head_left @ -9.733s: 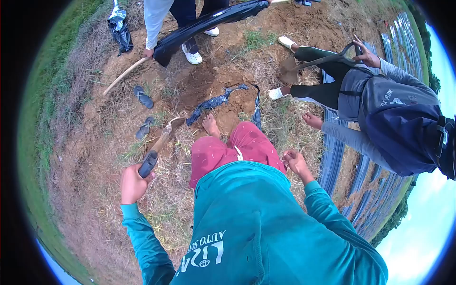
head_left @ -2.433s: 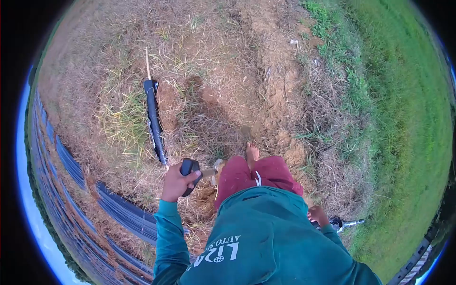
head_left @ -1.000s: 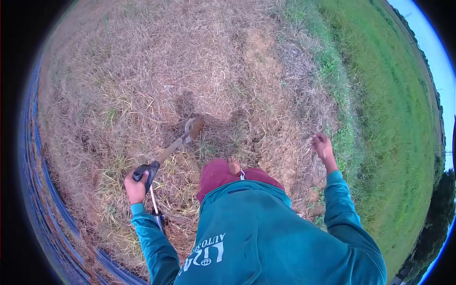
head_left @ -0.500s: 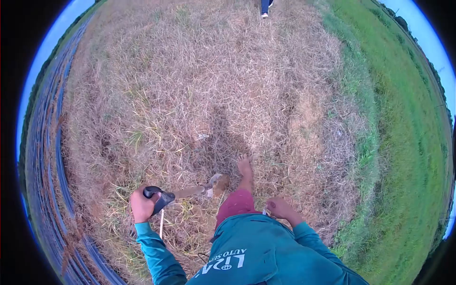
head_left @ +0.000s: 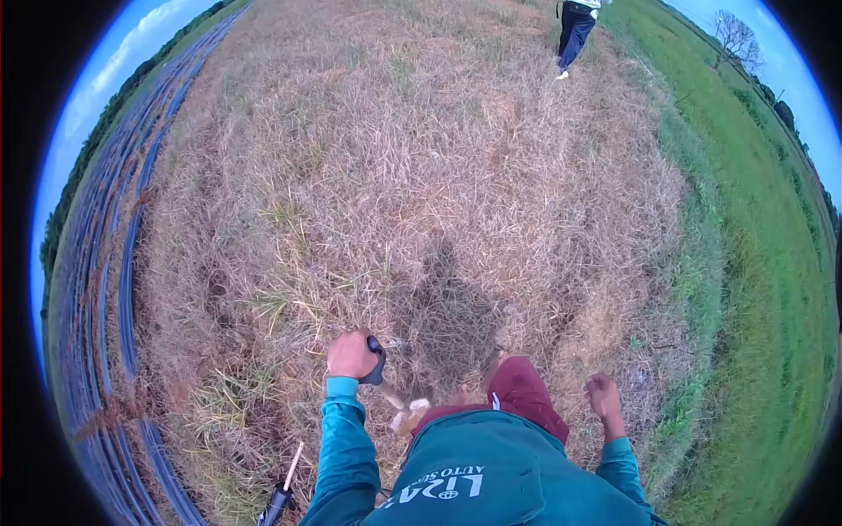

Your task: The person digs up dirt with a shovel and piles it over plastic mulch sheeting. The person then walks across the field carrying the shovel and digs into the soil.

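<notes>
My left hand (head_left: 353, 355) is wrapped round the black grip of a shovel (head_left: 391, 396) at the lower middle of the view. The shovel's short wooden shaft slants down to the right, and its soiled blade is close to my legs, partly hidden by my clothing. My right hand (head_left: 603, 396) hangs low on the right with its fingers curled, over dry grass, and no object shows in it. Both feet are bare, near the dark red trousers (head_left: 529, 394).
A person (head_left: 575, 35) in dark trousers stands farther ahead at the top right. Long strips of dark plastic sheeting (head_left: 129, 307) run along the left. A stick with a black roll (head_left: 278, 501) lies at the lower left. Green grass (head_left: 763, 289) borders the right.
The view has turned from two nearby people and a dug patch to dry grass. The distant person now shows more fully. My right hand has moved right, away from my waist.
</notes>
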The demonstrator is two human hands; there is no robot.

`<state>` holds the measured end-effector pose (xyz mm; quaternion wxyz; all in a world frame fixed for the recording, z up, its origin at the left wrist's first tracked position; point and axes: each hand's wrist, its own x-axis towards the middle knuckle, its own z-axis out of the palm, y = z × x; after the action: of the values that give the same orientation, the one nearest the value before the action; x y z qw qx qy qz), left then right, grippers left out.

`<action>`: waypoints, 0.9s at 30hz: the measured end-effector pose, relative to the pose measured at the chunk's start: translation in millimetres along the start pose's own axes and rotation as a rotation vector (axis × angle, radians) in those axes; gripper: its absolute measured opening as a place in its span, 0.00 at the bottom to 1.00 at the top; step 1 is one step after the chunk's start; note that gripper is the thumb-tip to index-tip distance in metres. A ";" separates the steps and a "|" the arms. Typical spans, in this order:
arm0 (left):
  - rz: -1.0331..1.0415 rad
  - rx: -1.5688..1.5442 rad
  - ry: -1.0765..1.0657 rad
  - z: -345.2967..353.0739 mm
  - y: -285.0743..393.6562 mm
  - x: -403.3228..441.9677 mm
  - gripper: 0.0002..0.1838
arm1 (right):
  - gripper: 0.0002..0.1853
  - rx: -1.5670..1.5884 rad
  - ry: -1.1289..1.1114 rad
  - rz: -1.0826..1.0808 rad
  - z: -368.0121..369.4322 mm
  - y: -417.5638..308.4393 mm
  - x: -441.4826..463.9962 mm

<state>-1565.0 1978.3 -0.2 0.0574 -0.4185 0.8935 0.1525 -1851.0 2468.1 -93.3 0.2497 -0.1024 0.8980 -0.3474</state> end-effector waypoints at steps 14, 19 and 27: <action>-0.223 -0.044 -0.385 42.9 110.6 145.4 0.19 | 0.30 0.686 -2.079 -1.471 -56.8 -544.2 152.3; -0.342 0.036 -0.490 59.8 169.8 144.4 0.23 | 0.20 0.762 -2.104 -1.269 -61.9 -576.8 215.7; -0.435 -0.020 -0.519 45.3 195.0 164.1 0.20 | 0.20 0.619 -2.439 -1.315 -45.4 -670.1 256.5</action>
<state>-1820.9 1990.6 -37.1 0.3102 -0.5471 0.7372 0.2469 -2086.7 1908.2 291.1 0.6633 -0.6678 -0.1984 -0.2733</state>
